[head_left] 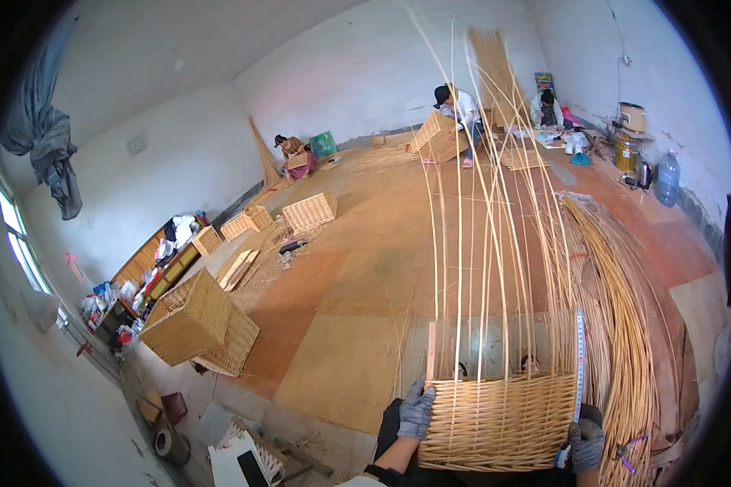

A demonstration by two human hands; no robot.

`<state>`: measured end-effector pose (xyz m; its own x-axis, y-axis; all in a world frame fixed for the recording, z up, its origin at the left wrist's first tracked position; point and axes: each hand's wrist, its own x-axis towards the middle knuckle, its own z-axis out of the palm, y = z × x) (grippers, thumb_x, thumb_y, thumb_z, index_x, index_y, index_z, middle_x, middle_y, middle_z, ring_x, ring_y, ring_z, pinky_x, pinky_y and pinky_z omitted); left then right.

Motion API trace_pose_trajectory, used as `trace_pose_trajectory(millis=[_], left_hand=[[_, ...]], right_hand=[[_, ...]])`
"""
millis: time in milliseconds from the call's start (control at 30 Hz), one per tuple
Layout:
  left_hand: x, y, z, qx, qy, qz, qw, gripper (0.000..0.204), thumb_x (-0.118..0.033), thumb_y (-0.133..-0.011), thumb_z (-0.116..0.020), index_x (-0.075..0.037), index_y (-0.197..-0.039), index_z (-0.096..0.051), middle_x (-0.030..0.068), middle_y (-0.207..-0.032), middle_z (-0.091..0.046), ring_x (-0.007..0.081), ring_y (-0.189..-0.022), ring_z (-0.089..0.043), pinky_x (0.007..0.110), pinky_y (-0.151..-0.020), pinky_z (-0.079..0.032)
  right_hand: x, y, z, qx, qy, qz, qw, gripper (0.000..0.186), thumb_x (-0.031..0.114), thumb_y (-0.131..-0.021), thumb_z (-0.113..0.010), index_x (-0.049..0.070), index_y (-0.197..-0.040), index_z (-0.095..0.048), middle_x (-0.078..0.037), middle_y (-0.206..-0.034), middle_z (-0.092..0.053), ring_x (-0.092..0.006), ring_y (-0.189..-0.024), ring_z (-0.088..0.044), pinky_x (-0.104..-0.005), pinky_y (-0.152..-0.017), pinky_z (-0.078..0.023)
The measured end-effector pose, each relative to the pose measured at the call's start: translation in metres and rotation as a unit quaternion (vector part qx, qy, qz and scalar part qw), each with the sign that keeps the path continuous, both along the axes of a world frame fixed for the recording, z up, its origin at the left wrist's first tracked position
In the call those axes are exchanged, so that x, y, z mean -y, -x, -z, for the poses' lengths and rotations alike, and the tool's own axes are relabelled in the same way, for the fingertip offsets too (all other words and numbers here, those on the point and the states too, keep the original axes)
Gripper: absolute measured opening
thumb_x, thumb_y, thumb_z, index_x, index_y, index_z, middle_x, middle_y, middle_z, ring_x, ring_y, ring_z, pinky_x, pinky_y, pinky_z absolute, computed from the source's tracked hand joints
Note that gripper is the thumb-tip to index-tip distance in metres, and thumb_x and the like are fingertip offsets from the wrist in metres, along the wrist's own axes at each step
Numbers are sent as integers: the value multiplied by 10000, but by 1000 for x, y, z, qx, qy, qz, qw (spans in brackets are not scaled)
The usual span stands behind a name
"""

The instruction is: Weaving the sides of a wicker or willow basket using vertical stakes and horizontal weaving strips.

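Note:
A partly woven wicker panel [495, 422] rests across my lap at the lower middle, with long pale upright rods rising from it. My left hand [416, 412], in a grey knit glove, is closed on the panel's left edge, just below a narrow wooden slat [431, 349]. My right hand [583, 446], also gloved, is closed on a tape measure case at the lower right corner, its blade [578, 357] running up along the right edge. A long bundle of willow rods [625, 349] lies to the right of the panel, with purple-handled pruning shears [629, 456] on it.
Finished wicker baskets [191, 316] lie at the left and mid-back. Two co-workers [455, 109] [296, 158] handle wicker at the back; another person [547, 112] is by the right wall. A water bottle [668, 178], containers and a kettle line that wall. A cluttered bench [150, 284] stands at the left.

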<state>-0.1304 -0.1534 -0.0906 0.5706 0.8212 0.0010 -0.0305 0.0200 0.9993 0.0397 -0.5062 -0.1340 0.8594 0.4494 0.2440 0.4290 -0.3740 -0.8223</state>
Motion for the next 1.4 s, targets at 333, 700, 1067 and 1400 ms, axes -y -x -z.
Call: trace_pose_trajectory(millis=[333, 700, 1067, 1400], left_hand=[[-13, 2, 28, -34, -50, -49, 997, 451, -306, -937, -497, 5, -1263, -475, 104, -1163, -553, 154, -1037, -504, 262, -925, -391], [-18, 3, 38, -61, -91, -55, 992, 441, -302, -927, -505, 14, -1234, -497, 109, -1140, -573, 158, -1044, -511, 261, -925, -388], [-22, 0, 49, -40, -49, -52, 997, 469, -319, -920, -521, 34, -1228, -489, 125, -1141, -568, 178, -1040, -520, 266, -926, -393], [-18, 0, 40, -34, -56, -61, 996, 415, -277, -927, -505, 19, -1217, -503, 113, -1132, -570, 168, -1027, -523, 263, -912, -400]], right_hand=[[-5, -5, 2, -25, -14, 6, 1000, 225, 150, -830, -566, -23, -689, -537, -158, -620, -512, -303, -583, -515, -384, -561, -411], [-1, -3, 5, -47, -18, 16, 999, 242, 150, -834, -568, -18, -665, -524, -146, -599, -499, -281, -555, -508, -371, -541, -406], [-6, -4, 1, -49, -22, 28, 998, 262, 150, -837, -569, -13, -641, -512, -135, -578, -485, -258, -528, -501, -357, -520, -401], [-4, -2, 2, -53, -30, 33, 998, 282, 150, -841, -571, -8, -619, -501, -124, -559, -473, -237, -503, -495, -345, -501, -396]])
